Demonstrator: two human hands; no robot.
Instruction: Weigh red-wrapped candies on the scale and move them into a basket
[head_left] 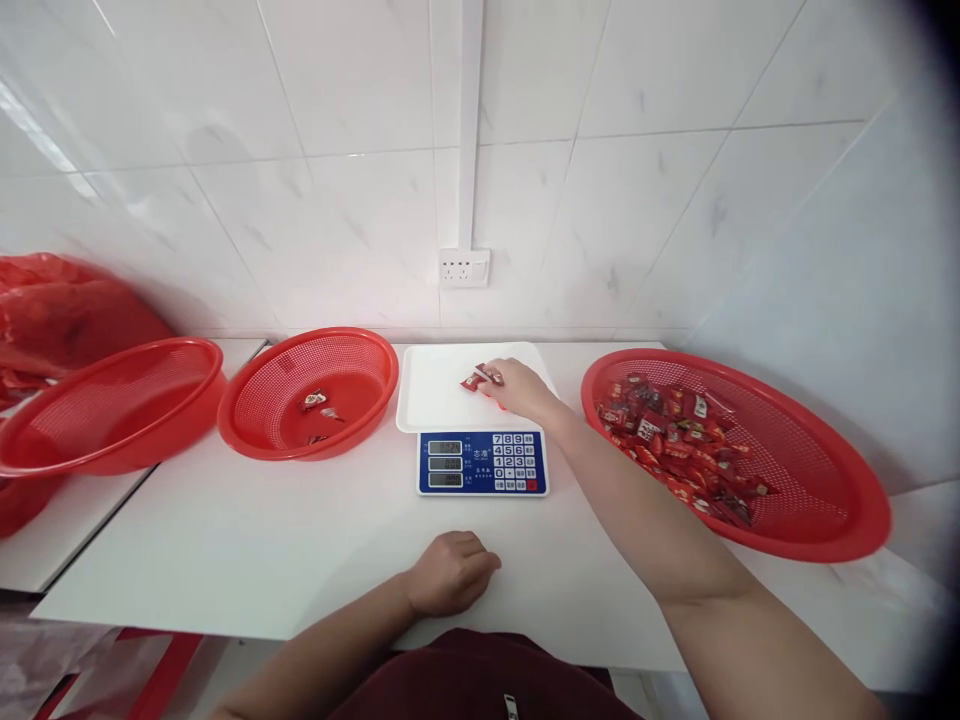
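- On the white plastic weighing tray [435, 400], a few small red-wrapped candies [472, 381] lie at the fingertips of the right hand [519, 388].
- The right grip is curled down over the candies and touches them. Whether it pinches the wrappers or only rests on them cannot be told.
- The tray tops a digital scale with a blue keypad panel [482, 463], which stands on the white table [262, 540].
- The left hand [450, 572] rests on the table near its front edge, in front of the scale, its grip folded together into a loose fist.
- Just right of the scale, a large round red mesh basket [840, 520] holds a heap of like candies.
- Just left of the scale, a second red mesh basket [375, 400] holds a few candies.
- Further left sits a third red basket [112, 440], with a crumpled red plastic bag [52, 310] behind it against the tiled wall.
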